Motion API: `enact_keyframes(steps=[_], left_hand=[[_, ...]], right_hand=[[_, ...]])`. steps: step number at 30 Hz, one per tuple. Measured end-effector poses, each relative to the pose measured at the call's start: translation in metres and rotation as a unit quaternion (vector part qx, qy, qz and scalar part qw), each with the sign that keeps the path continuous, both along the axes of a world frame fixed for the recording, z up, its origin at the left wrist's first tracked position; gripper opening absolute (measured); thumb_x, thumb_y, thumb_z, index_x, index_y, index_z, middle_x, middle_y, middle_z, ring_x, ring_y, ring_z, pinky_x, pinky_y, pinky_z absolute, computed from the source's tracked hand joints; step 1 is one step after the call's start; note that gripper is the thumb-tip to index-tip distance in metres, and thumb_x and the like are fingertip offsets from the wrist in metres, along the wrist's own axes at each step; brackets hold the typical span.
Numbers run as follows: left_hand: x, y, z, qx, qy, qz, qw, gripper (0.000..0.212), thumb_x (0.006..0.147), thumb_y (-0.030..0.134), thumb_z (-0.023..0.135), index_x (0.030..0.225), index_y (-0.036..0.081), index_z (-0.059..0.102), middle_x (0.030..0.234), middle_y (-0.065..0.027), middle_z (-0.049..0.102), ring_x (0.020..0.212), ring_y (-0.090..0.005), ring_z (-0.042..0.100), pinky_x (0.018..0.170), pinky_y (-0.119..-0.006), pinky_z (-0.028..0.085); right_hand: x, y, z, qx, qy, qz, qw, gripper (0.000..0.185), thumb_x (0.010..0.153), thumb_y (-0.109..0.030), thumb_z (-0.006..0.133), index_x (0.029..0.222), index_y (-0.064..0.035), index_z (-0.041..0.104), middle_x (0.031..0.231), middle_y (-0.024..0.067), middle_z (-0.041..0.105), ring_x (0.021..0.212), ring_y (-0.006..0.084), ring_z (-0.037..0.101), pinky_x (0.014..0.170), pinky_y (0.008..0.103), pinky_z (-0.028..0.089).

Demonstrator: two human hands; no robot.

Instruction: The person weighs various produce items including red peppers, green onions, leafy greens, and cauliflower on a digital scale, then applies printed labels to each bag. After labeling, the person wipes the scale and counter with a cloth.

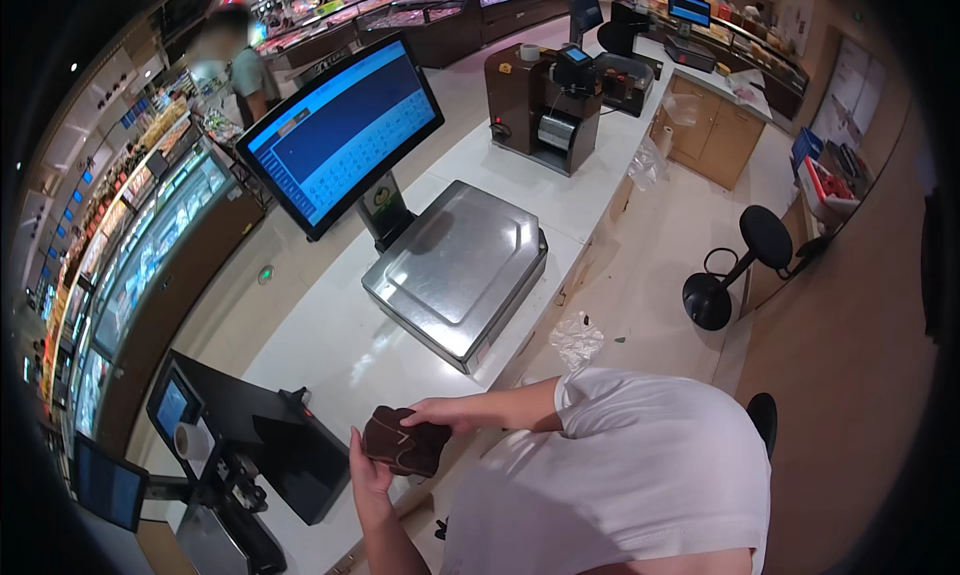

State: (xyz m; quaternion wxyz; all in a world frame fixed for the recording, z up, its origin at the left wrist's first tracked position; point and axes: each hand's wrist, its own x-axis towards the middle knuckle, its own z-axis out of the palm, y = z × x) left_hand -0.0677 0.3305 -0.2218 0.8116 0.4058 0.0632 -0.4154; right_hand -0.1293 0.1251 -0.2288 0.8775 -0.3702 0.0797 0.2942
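Observation:
Both my hands are on a folded dark brown cloth item (pixel 405 441) with pale stitching, possibly a cap; its exact kind is unclear. My right hand (pixel 444 415) grips its upper edge, thumb on top. My left hand (pixel 369 466) holds the opposite side, fingers extended along it and partly hidden underneath. The item is in front of my white T-shirt, near the edge of a white counter (pixel 322 350). Beyond my hands, a weighing scale with a bare steel platform (pixel 457 264) stands on this counter, its lit touchscreen (pixel 345 129) mounted on a post.
A black label printer (pixel 255 432) with a paper roll (pixel 191 441) stands left of my hands. Farther along is a brown wrapping machine (pixel 544 106). Crumpled clear plastic (pixel 576 341) lies on the floor, near a black stool (pixel 731 271). Display cases (pixel 150 275) line the left; a person (pixel 247 69) stands beyond.

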Motion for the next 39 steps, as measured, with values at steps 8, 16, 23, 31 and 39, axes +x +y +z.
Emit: enact_keyframes(steps=[8,16,23,31,39], left_hand=[[-0.003,-0.026,-0.026,0.017,-0.016,-0.053,0.998,0.034,0.096,0.035,0.041,0.114,0.008,0.05,0.113,-0.0107,0.06,0.104,-0.0257,0.058,0.086,-0.038,0.048],[0.015,-0.034,-0.046,0.077,0.065,0.024,0.995,0.017,0.093,0.02,0.048,0.099,0.006,0.055,0.083,-0.0087,0.065,0.073,-0.0213,0.065,0.057,-0.028,0.054],[0.007,-0.036,-0.075,0.138,0.098,0.078,0.983,0.017,0.092,0.02,0.049,0.098,0.005,0.056,0.081,-0.0088,0.065,0.072,-0.0212,0.065,0.056,-0.028,0.054],[0.013,-0.072,-0.037,0.152,0.077,0.16,0.972,0.018,0.092,0.021,0.049,0.101,0.006,0.055,0.079,-0.007,0.064,0.069,-0.0185,0.064,0.054,-0.026,0.052],[-0.008,-0.057,0.018,0.156,-0.003,0.384,0.91,0.013,0.089,0.021,0.055,0.094,0.008,0.057,0.076,-0.0021,0.063,0.066,-0.0143,0.061,0.049,-0.023,0.045]], right_hand=[[-0.001,-0.015,0.03,-0.114,-0.108,-0.08,0.984,0.036,0.089,-0.02,0.055,0.12,-0.0016,0.049,0.106,0.0099,0.06,0.093,0.0177,0.059,0.079,0.0306,0.048],[0.002,-0.095,0.059,0.164,-0.073,-0.229,0.957,0.046,0.086,-0.016,0.056,0.129,-0.0061,0.041,0.116,0.0126,0.056,0.104,0.0249,0.057,0.091,0.04,0.048],[0.024,-0.288,0.12,-0.225,-0.205,-0.508,0.806,0.038,0.079,-0.011,0.056,0.116,-0.004,0.049,0.105,0.0111,0.058,0.094,0.0221,0.057,0.083,0.0329,0.048],[0.119,-0.398,0.069,-0.583,-0.222,-0.333,0.707,0.028,0.077,-0.018,0.053,0.101,-0.002,0.05,0.088,0.0146,0.059,0.084,0.0243,0.056,0.078,0.0334,0.044],[0.13,-0.266,0.047,-0.409,-0.159,-0.131,0.889,0.036,0.079,-0.019,0.052,0.113,-0.0064,0.05,0.077,0.0057,0.054,0.068,0.0135,0.053,0.056,0.03,0.043]])
